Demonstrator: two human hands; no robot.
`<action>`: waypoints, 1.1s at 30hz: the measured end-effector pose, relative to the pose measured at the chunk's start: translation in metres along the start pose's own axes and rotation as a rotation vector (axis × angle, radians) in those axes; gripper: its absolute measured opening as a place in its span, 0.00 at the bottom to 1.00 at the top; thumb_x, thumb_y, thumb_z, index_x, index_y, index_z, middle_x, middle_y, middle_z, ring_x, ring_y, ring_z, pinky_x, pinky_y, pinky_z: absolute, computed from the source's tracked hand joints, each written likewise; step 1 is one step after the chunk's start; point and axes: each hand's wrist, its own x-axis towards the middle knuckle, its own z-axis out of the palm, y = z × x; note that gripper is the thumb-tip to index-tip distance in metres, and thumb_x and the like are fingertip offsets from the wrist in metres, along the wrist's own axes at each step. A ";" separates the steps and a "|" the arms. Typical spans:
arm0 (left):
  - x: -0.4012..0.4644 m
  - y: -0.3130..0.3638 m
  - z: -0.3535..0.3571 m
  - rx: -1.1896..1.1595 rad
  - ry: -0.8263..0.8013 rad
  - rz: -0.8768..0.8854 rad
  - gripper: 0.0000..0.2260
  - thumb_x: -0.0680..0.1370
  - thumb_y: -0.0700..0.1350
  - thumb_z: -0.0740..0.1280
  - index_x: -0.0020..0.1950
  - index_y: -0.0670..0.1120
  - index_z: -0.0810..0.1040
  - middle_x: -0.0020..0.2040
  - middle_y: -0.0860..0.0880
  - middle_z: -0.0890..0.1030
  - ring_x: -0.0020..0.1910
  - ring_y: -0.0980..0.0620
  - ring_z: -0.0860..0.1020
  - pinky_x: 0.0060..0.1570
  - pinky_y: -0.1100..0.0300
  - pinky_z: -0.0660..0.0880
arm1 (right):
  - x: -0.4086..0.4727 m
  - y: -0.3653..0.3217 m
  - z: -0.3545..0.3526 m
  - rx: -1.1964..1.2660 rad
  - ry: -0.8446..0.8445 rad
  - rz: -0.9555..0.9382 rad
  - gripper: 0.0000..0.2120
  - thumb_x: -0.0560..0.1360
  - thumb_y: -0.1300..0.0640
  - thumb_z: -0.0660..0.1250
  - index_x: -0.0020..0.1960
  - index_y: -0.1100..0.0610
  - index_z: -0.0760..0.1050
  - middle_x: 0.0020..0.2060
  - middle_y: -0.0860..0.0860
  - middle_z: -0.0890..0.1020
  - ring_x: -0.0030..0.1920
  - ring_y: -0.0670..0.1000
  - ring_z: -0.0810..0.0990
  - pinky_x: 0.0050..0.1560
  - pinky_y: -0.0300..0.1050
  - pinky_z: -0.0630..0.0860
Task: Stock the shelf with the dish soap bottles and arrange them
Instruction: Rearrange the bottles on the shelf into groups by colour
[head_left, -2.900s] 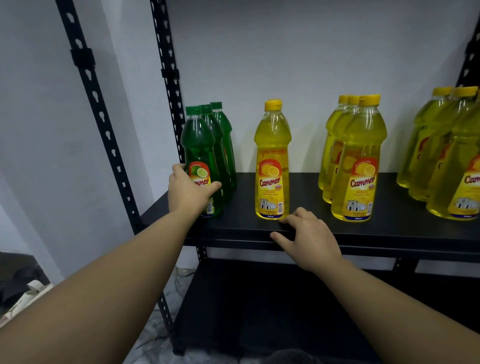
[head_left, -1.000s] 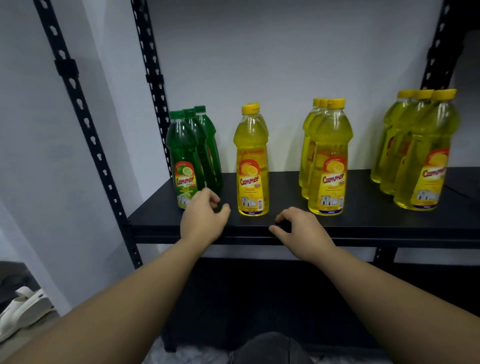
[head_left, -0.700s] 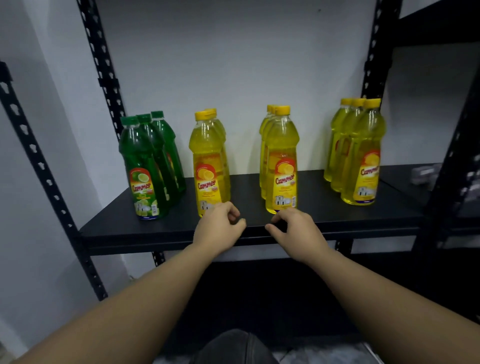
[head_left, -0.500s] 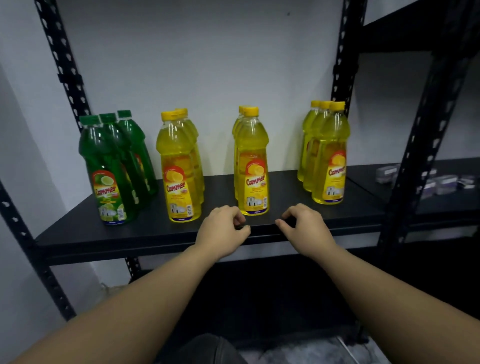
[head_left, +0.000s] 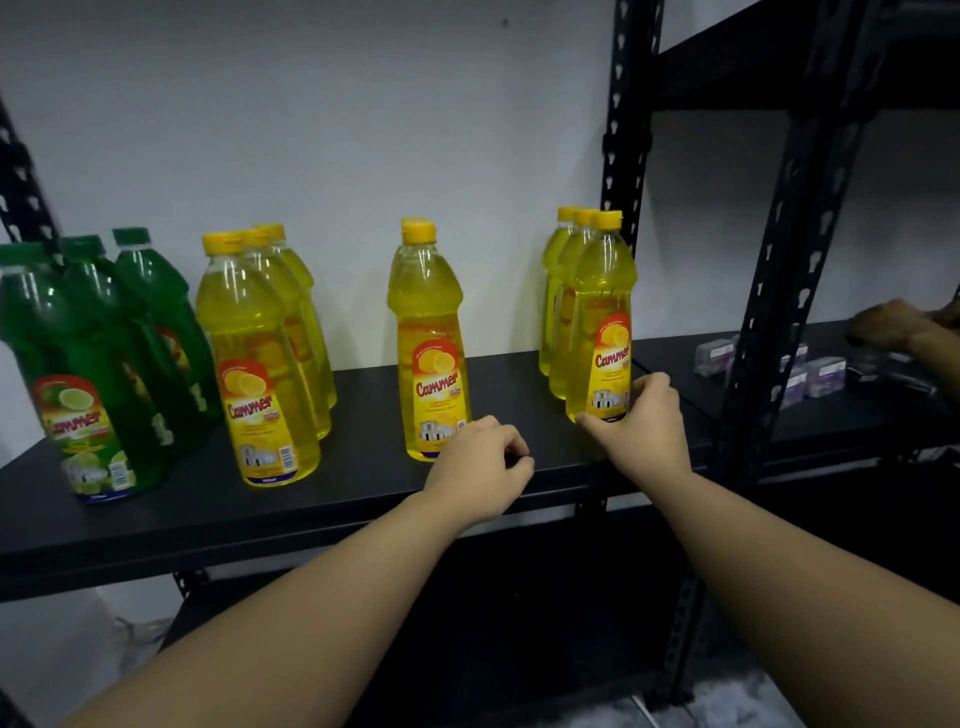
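Observation:
Four rows of dish soap bottles stand on the black shelf (head_left: 358, 467). At the far left is a row of three green bottles (head_left: 83, 364). To its right come a row of three yellow bottles (head_left: 254, 358), a middle yellow row (head_left: 426, 332) and a right-hand row of three. My right hand (head_left: 647, 423) grips the base of the front right yellow bottle (head_left: 597, 312), thumb in front and fingers round its right side. My left hand (head_left: 480, 462) rests on the shelf with fingers curled, holding nothing, right by the base of the middle front bottle.
A black perforated upright (head_left: 623, 156) stands just behind the right row, and another upright (head_left: 769, 291) is nearer me. On the neighbouring shelf lie several small boxes (head_left: 821, 369), with another person's hand (head_left: 893, 327) over them. A lower shelf (head_left: 519, 623) sits beneath.
My view swung right along the shelf. My right hand left the shelf edge and took hold of the front right yellow bottle. My left hand moved from the green bottles to the middle row.

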 end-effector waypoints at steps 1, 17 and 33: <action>0.007 0.001 0.003 -0.001 -0.016 -0.007 0.07 0.81 0.54 0.69 0.54 0.53 0.84 0.50 0.55 0.76 0.51 0.53 0.76 0.48 0.57 0.73 | 0.008 -0.001 0.001 -0.013 -0.007 0.009 0.43 0.63 0.41 0.84 0.67 0.54 0.65 0.62 0.54 0.73 0.60 0.56 0.76 0.56 0.55 0.79; 0.120 0.004 0.053 -0.324 -0.016 -0.297 0.32 0.77 0.51 0.78 0.77 0.49 0.69 0.68 0.48 0.78 0.65 0.48 0.78 0.65 0.50 0.76 | 0.022 0.006 0.021 -0.241 0.045 0.002 0.39 0.66 0.29 0.73 0.66 0.52 0.66 0.57 0.51 0.78 0.58 0.54 0.78 0.55 0.58 0.80; 0.162 0.004 0.072 -0.396 -0.077 -0.214 0.15 0.78 0.54 0.75 0.63 0.56 0.81 0.57 0.57 0.86 0.58 0.52 0.83 0.64 0.46 0.78 | 0.022 0.014 0.027 -0.301 0.134 -0.033 0.38 0.67 0.29 0.70 0.64 0.54 0.64 0.57 0.53 0.75 0.59 0.57 0.75 0.56 0.56 0.76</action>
